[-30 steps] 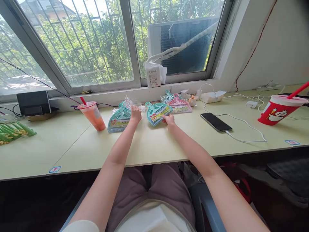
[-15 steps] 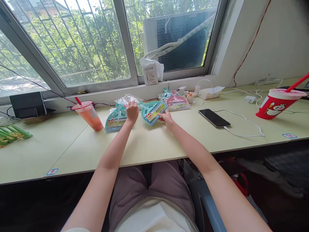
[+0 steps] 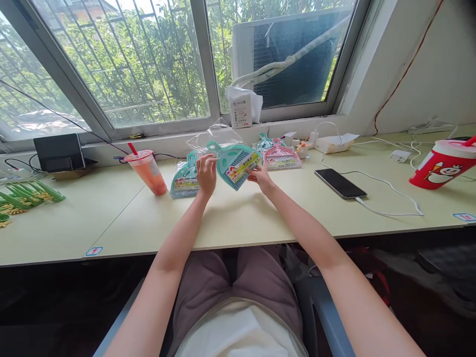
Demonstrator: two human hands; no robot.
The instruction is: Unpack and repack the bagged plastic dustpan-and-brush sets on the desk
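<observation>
A teal toy-sized dustpan with a small brush [image 3: 238,166] and a yellow label is held up, tilted, above the table. My right hand [image 3: 261,178] pinches its lower right edge, with the thumb in front. At its left edge, my left hand [image 3: 207,174] is closed with bent fingers against the rim; their tips are partly hidden. Behind the handle, a clear plastic bag [image 3: 221,133] stands up crumpled. Another teal dustpan set [image 3: 185,181] in clear wrapping lies just left of my left hand. A pink dustpan set [image 3: 279,156] in wrapping lies behind my right hand.
A tilted drink cup [image 3: 148,173] with a red straw stands on the left, near green bundles [image 3: 31,196]. To the right lie a phone [image 3: 340,183] on a white cable and a red cup [image 3: 442,163]. A tissue pack [image 3: 241,110] sits on the windowsill.
The dustpan and brush have been raised and turned more toward me. My left hand has come down from the plastic to the dustpan's left edge. The view has shifted slightly left.
</observation>
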